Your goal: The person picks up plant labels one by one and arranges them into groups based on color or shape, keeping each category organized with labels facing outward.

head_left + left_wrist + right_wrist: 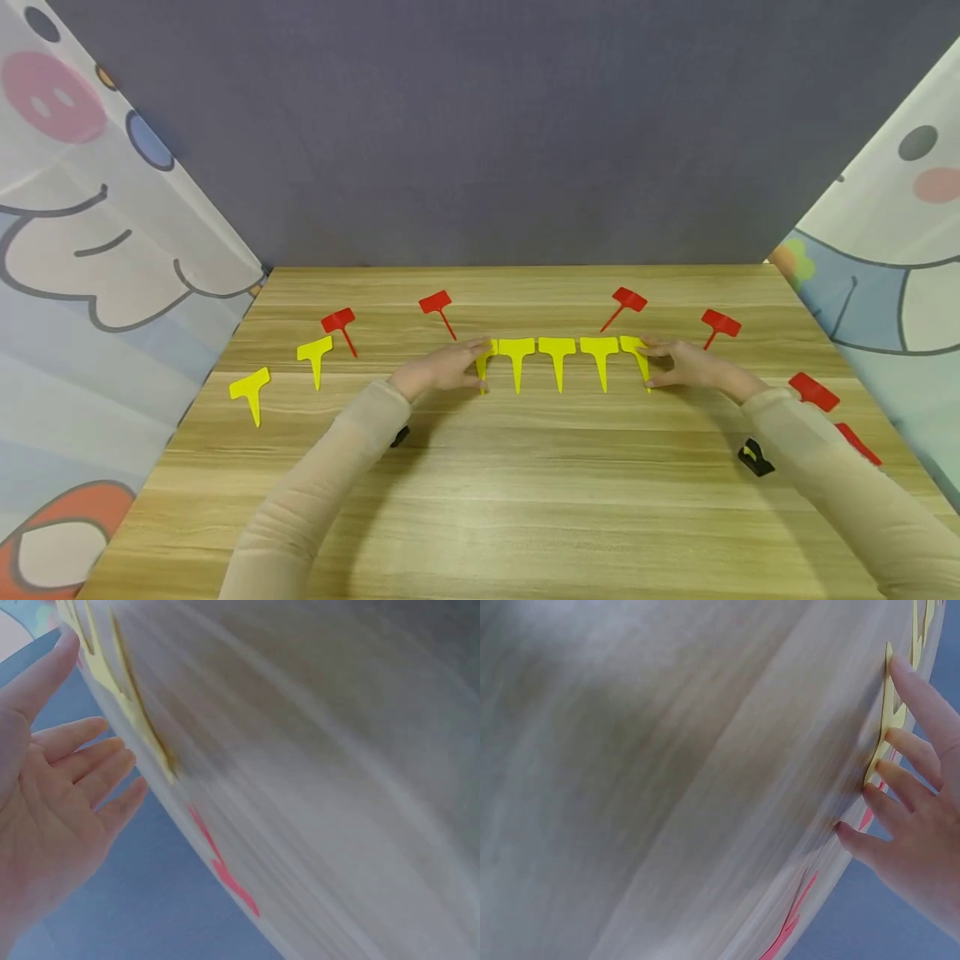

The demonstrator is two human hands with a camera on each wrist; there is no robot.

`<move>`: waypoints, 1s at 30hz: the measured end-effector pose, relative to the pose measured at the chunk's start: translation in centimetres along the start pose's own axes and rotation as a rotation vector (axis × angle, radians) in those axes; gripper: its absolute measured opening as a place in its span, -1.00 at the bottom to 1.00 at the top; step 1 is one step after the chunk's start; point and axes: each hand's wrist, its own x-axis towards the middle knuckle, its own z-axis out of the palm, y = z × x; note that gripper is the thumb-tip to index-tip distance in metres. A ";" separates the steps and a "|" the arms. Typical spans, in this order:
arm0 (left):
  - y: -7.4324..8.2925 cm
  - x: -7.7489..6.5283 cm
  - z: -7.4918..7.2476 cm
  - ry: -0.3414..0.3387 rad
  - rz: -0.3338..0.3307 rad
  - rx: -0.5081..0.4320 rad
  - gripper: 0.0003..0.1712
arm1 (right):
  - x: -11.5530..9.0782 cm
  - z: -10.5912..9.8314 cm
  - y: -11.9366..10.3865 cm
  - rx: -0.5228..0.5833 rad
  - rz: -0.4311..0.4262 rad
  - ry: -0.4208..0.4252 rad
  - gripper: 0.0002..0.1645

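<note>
Five yellow tags (557,345) form a row mid-frame; two loose ones (316,351) lie at left, seemingly not lined up yet, with red tags (435,302) scattered around. Left hand (446,367) and right hand (688,364), fingers spread, touch the row's ends.

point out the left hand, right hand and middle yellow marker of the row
left hand (447,367), head view, back of hand
right hand (684,364), head view, back of hand
middle yellow marker (557,347), head view, its wide top
</note>
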 end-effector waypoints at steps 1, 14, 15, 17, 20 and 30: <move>0.1 -0.1 -0.1 0.008 -0.007 -0.008 -0.21 | 0.0 0.0 0.1 -0.008 0.000 0.000 -0.16; -1.2 -3.3 -1.7 0.183 0.004 -0.077 -0.43 | -0.1 0.3 0.3 -0.030 -0.023 0.019 -0.17; -1.5 -3.7 -1.9 0.190 -0.004 -0.082 -0.44 | -0.1 0.3 0.3 -0.031 -0.027 0.021 -0.17; -1.9 -4.3 -2.1 0.207 -0.021 -0.100 -0.45 | -0.1 0.3 0.5 -0.027 -0.026 0.024 -0.17; -2.6 -5.2 -2.5 0.225 -0.058 -0.115 -0.45 | -0.2 0.3 0.6 -0.023 -0.027 0.028 -0.17; -5.4 -8.5 -3.0 0.276 -0.149 -0.098 -0.56 | -0.3 0.4 0.4 -0.046 -0.033 0.043 -0.17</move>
